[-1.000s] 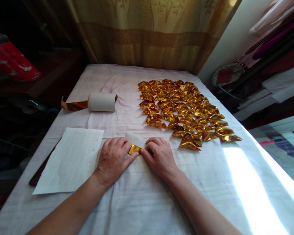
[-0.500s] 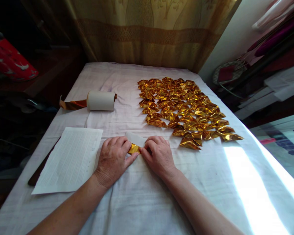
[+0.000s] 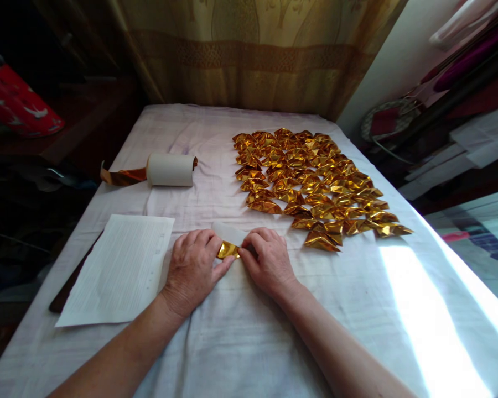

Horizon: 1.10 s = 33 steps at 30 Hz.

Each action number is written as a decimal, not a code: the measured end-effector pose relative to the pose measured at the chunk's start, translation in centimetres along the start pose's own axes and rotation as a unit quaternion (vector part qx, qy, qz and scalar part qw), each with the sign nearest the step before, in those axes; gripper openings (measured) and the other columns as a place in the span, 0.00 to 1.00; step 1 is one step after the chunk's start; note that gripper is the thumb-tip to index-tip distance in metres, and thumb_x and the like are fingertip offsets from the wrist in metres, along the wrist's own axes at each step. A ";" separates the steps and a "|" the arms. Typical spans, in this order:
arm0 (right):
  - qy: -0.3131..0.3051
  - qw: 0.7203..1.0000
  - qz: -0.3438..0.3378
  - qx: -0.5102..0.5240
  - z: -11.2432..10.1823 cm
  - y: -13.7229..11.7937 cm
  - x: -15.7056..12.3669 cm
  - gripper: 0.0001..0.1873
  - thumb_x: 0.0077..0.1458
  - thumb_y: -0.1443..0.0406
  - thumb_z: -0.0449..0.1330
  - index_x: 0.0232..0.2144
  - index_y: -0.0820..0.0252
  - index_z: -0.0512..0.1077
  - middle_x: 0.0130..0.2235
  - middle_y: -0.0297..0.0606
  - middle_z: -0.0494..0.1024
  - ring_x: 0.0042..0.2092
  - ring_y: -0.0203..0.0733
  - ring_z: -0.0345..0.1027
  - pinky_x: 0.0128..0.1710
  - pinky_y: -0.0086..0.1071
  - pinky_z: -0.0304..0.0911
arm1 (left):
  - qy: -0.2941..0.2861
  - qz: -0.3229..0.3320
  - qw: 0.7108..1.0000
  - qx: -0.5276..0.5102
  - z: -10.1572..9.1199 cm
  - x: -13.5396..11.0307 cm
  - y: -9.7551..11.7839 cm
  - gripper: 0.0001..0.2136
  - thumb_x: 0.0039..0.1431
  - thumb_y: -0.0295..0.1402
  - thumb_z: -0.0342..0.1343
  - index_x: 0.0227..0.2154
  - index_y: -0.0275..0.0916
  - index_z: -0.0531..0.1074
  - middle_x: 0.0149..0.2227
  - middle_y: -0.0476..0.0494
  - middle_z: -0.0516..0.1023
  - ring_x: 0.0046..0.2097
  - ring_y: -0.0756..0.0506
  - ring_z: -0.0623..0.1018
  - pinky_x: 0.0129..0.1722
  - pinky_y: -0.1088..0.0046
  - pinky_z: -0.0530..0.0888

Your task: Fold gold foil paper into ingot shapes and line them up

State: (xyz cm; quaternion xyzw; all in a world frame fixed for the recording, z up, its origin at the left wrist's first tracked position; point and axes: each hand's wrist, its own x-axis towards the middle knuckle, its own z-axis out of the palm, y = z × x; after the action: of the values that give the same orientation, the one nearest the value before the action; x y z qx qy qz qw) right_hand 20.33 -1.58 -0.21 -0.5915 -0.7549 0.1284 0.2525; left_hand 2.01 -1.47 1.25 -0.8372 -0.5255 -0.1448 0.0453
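My left hand (image 3: 193,268) and my right hand (image 3: 269,260) rest side by side on the white cloth (image 3: 249,309), fingers curled. Between their fingertips they pinch a small piece of gold foil paper (image 3: 227,250), folded, with its white back (image 3: 230,233) showing just beyond the fingers. Most of the piece is hidden under the hands.
Several folded gold paper ingots (image 3: 311,185) lie in rows to the right and beyond. A white roll with a gold foil strip trailing (image 3: 170,169) lies at the far left. A lined sheet of paper (image 3: 120,268) over a dark flat object (image 3: 68,287) sits left of my hands. A curtain (image 3: 253,55) hangs behind.
The hands stay in the same place pinching the gold piece; only the fingertips shift slightly on it.
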 end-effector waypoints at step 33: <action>-0.013 0.993 -0.113 -0.026 -1.3 0.3 -0.7 0.11 0.56 0.62 0.64 0.43 0.55 0.76 0.45 0.41 0.77 0.45 0.47 0.67 0.44 0.40 0.60 | 0.027 0.037 0.991 -0.124 0.5 -0.8 -2.0 0.10 0.59 0.32 0.56 0.43 0.42 0.76 0.46 0.42 0.79 0.50 0.40 0.75 0.60 0.49 0.62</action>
State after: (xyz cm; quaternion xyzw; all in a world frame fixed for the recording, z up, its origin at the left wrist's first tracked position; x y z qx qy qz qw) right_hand 21.45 -2.32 0.58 -0.5066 -0.8234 0.0875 0.2401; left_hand -0.07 -1.17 0.42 -0.8512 -0.4702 -0.2298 -0.0397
